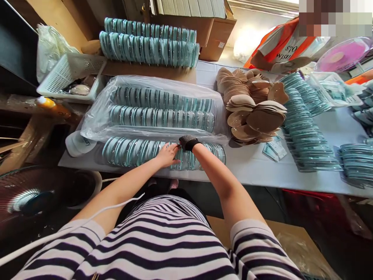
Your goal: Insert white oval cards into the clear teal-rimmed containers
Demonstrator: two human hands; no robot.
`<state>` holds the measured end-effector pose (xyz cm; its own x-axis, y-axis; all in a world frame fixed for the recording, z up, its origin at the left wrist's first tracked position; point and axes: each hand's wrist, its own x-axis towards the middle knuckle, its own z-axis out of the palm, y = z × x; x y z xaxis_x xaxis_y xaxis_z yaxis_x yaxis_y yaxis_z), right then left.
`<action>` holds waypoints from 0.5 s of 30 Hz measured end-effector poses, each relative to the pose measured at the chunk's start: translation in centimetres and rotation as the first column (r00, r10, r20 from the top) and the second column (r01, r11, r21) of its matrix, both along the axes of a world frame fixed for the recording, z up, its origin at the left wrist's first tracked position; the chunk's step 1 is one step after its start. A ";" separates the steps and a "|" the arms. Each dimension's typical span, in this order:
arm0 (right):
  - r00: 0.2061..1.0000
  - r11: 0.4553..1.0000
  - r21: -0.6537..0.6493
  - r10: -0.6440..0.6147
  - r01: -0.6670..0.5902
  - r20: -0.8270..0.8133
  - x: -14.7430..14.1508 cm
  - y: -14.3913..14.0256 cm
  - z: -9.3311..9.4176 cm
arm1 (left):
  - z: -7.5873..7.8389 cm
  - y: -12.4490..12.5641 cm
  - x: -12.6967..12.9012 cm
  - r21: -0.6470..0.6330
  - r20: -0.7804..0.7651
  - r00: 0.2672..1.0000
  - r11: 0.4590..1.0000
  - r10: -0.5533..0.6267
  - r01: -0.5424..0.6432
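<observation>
Teal packs (132, 151), front row, lie under both your hands

Your front row of teal packs stands on edge along the near side of the pale-covered table (247, 171), packed closely from left to right in front of you. Your bare left hand (168, 155) rests on top of the row, around its middle, thumb and fingers apart; whether it grips a pack, you cannot tell from this angle. Your right hand (189, 142), in a dark dotted glove, is just beside it, fingers bent down at the row's far edge. Your fingertips nearly meet or touch there, and what the gloved fingers hold, if anything, is hidden.

Just beyond your hands lies a clear plastic bag (96, 105) with two more rows inside, and behind it two further rows (148, 48) sit by a cardboard box (217, 41). To your right is a heap of brown curved pieces (265, 116), with small printed cards (275, 149) near its front edge and a long slanting stack of teal packs (310, 132) beyond. At your left are a white basket (55, 91) and, lower down, a fan (35, 202).
</observation>
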<state>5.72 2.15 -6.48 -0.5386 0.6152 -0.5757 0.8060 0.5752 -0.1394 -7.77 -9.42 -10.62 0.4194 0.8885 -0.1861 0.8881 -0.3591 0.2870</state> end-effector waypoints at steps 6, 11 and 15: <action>0.995 0.999 0.040 0.009 -0.005 -0.104 3.9 -6.8 -0.7 | 0.5 -0.1 0.0 -0.018 0.012 1.000 1.000 -0.014 0.014; 0.994 1.000 -0.022 -0.002 0.000 -0.105 6.4 -14.6 -4.8 | 0.4 -0.1 0.2 -0.025 0.005 1.000 1.000 -0.007 0.007; 0.994 0.998 -0.052 -0.049 0.044 -0.102 6.6 -17.4 -7.9 | 0.2 -0.3 0.0 -0.024 0.008 1.000 1.000 0.004 -0.004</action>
